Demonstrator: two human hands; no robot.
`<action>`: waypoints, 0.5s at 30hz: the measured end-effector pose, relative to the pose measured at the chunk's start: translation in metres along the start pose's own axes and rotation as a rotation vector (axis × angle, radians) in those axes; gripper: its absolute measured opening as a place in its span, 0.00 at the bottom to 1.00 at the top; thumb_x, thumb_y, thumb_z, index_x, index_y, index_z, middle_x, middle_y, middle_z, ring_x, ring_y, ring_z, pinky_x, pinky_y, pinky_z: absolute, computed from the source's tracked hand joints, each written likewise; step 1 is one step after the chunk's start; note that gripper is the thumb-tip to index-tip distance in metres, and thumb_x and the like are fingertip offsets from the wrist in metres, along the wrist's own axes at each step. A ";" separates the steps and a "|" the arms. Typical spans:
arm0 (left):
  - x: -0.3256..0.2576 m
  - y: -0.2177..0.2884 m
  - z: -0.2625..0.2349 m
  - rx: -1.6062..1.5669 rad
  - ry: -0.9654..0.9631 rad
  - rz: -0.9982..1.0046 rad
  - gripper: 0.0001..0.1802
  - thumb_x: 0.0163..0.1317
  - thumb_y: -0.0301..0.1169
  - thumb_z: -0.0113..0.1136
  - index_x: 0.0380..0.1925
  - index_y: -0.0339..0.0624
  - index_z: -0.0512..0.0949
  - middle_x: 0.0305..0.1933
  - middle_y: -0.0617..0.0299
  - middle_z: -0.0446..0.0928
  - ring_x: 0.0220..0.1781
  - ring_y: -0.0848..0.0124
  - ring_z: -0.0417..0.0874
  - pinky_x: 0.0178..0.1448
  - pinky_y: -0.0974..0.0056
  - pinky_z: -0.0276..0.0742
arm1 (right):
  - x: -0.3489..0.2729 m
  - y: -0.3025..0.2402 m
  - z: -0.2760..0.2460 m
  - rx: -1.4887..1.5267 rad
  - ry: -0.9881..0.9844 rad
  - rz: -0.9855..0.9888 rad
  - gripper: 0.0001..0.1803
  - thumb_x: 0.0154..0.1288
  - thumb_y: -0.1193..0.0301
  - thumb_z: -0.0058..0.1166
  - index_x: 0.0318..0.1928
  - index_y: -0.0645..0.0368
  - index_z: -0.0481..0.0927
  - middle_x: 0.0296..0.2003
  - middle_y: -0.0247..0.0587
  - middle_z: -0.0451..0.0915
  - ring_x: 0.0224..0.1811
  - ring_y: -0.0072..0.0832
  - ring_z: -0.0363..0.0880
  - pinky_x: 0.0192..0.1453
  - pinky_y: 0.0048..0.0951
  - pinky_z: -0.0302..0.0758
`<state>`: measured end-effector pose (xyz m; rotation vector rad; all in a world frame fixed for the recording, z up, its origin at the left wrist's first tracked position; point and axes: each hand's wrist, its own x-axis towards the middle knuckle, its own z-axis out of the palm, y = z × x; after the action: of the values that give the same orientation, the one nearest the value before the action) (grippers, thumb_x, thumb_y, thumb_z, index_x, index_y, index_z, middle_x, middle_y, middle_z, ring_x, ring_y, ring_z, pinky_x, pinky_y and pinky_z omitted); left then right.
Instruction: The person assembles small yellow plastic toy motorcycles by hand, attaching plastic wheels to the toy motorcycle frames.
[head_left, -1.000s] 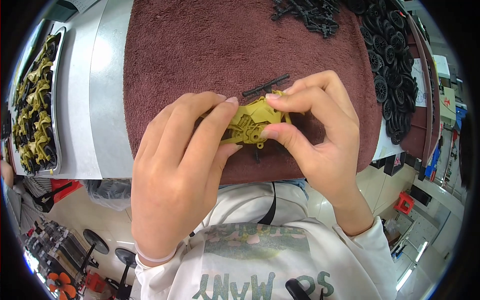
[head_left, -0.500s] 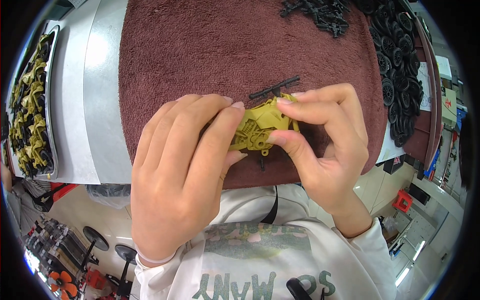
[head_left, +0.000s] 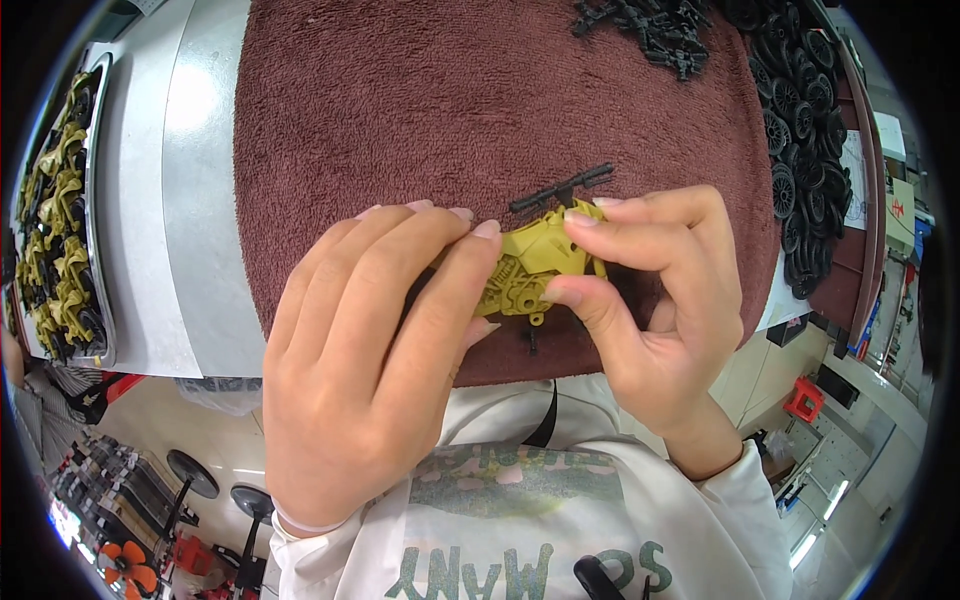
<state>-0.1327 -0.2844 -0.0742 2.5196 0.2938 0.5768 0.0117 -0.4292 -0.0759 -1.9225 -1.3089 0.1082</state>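
Between my two hands is a yellow toy motorcycle body point(head_left: 541, 250) with moulded engine detail. My left hand point(head_left: 368, 350) wraps round its left end, the fingers hiding that part. On the right end, the thumb and fingers of my right hand point(head_left: 668, 275) pinch the body. Black handlebars point(head_left: 562, 188) stick out at the far side of the body, just beyond my right fingertips. A small black peg point(head_left: 532, 340) juts below the near side. The toy is held above the front part of a brown towel point(head_left: 420, 100).
Black plastic parts point(head_left: 655, 30) lie heaped at the towel's far right. Beside them is a pile of black spoked toy wheels point(head_left: 800, 150). At the left, a metal tray point(head_left: 103, 210) holds several yellow-and-black toy motorcycles point(head_left: 62, 230).
Both hands and the toy have shifted slightly toward me and to the right in the picture, along with small shifts of the surroundings. The grip looks the same.
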 end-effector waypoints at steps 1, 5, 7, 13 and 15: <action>0.000 0.001 -0.001 0.002 0.004 -0.007 0.20 0.50 0.29 0.66 0.45 0.34 0.81 0.47 0.52 0.80 0.49 0.52 0.82 0.55 0.53 0.77 | 0.000 -0.002 -0.001 -0.011 -0.002 0.015 0.17 0.50 0.72 0.73 0.41 0.64 0.84 0.41 0.46 0.78 0.43 0.31 0.77 0.47 0.27 0.74; 0.001 0.000 0.000 -0.020 0.001 -0.024 0.20 0.50 0.29 0.66 0.45 0.35 0.82 0.46 0.52 0.81 0.49 0.53 0.82 0.54 0.54 0.77 | -0.001 -0.003 0.002 0.032 0.003 0.065 0.16 0.51 0.71 0.72 0.40 0.64 0.84 0.42 0.46 0.77 0.45 0.31 0.76 0.49 0.26 0.73; 0.001 0.001 -0.001 -0.036 0.013 -0.049 0.20 0.49 0.29 0.67 0.45 0.37 0.83 0.46 0.54 0.81 0.49 0.55 0.82 0.53 0.55 0.76 | -0.002 -0.006 0.002 0.042 -0.001 0.091 0.16 0.52 0.71 0.72 0.40 0.64 0.83 0.43 0.46 0.77 0.46 0.30 0.75 0.50 0.26 0.73; 0.002 0.006 -0.003 0.054 0.003 -0.069 0.19 0.49 0.28 0.67 0.44 0.41 0.83 0.45 0.59 0.81 0.48 0.60 0.81 0.54 0.58 0.72 | -0.001 0.002 0.005 0.168 0.032 0.122 0.16 0.51 0.75 0.71 0.41 0.60 0.82 0.40 0.43 0.75 0.42 0.31 0.76 0.45 0.29 0.74; 0.001 0.009 -0.003 0.063 0.011 -0.070 0.19 0.49 0.28 0.67 0.44 0.41 0.83 0.45 0.60 0.81 0.48 0.60 0.81 0.54 0.59 0.71 | -0.002 0.001 0.004 0.161 -0.015 0.090 0.18 0.53 0.75 0.70 0.43 0.61 0.79 0.41 0.43 0.76 0.42 0.29 0.75 0.46 0.29 0.73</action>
<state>-0.1327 -0.2900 -0.0665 2.5560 0.4082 0.5626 0.0098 -0.4285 -0.0804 -1.8457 -1.1864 0.2653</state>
